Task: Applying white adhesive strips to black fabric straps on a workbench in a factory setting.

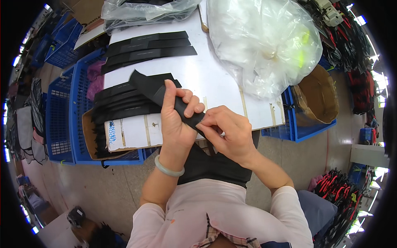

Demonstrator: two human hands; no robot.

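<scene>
My left hand (175,120) is closed around a long black strap (151,87) that rises up and to the left over the white table (215,74). A pale green bangle (167,169) sits on that wrist. My right hand (229,132) pinches the strap's lower end, just right of the left hand's fingers. Behind the hands lie two piles of similar black straps: one near pile (120,103) at the table's front left and one far pile (149,48) further back.
A large clear plastic bag (264,41) fills the table's right side, another clear bag (144,10) lies at the back. Blue crates (66,120) stand at left, one holding a cardboard box (89,136). A blue crate with brown bag (316,97) stands at right.
</scene>
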